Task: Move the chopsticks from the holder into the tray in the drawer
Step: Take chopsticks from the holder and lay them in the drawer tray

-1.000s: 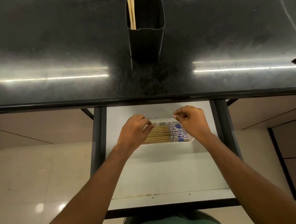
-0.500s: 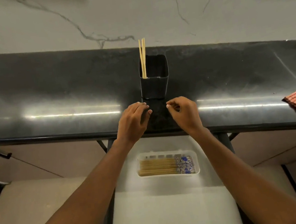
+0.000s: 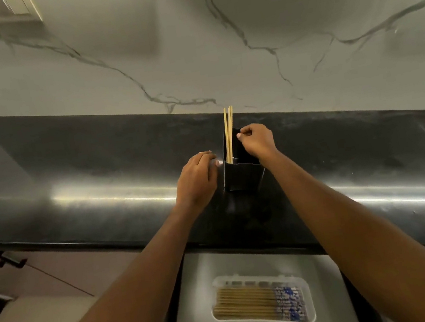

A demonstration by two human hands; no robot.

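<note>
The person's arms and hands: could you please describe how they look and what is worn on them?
The left arm and right arm are bare as far as the frame shows: no sleeves. The left hand and right hand wear no gloves and no visible rings; neither wrist shows a watch or bracelet. Pale fingernails show on both hands.

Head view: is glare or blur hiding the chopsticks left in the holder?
Head view: no, the chopsticks show clear and pale against the dark holder. Head view: glare streaks run along the counter on both sides of the holder, not over it. Head view: the wide-angle lens bends the counter edge, the hands look slightly soft, and the tray is dim but readable.
</note>
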